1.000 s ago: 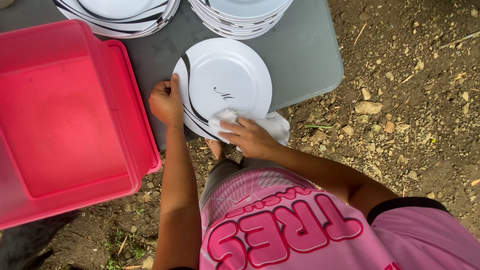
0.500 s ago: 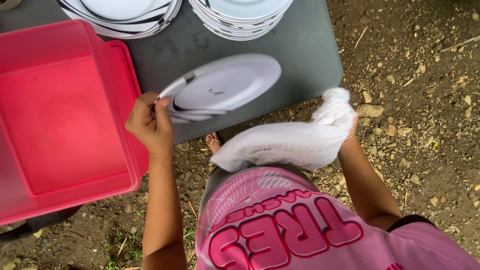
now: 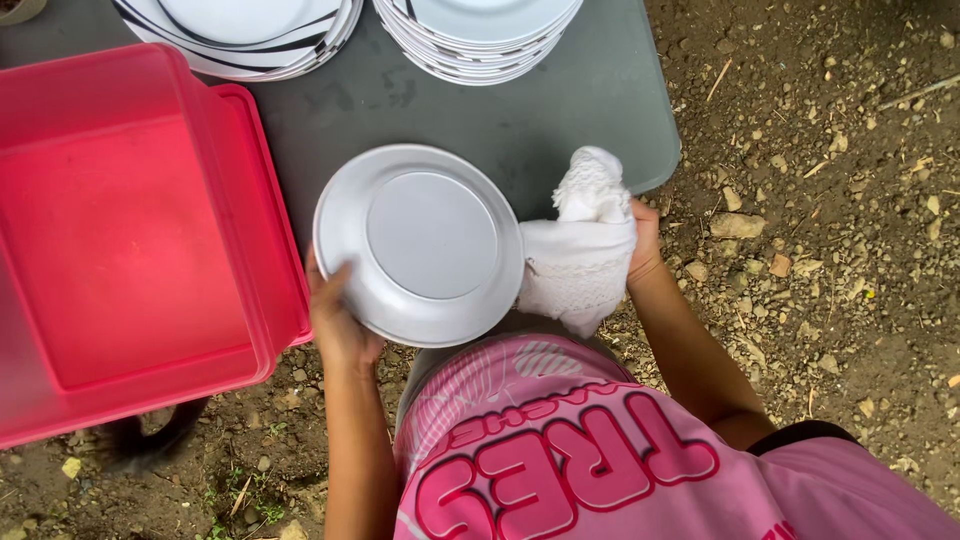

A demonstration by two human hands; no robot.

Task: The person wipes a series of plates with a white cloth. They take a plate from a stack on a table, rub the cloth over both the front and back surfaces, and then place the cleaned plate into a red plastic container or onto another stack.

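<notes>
The grey table [image 3: 590, 120] fills the upper middle of the frame over stony ground, carrying everything at working height. A large red plastic tub [image 3: 130, 240] covers the left side, its rim overhanging the table's near edge. Two stacks of white plates sit along the top edge: a black-striped stack [image 3: 240, 35] at upper left and a plain stack [image 3: 480, 35] at top centre, out of the way of the hands. In the centre, a white plate [image 3: 420, 245] is held upside down, its underside facing the camera so that face is within reach. The left hand [image 3: 335, 320] grips its lower left rim from beneath. The right hand [image 3: 642, 240] is closed around a bunched white cloth [image 3: 580, 250], which touches the plate's right rim.
</notes>
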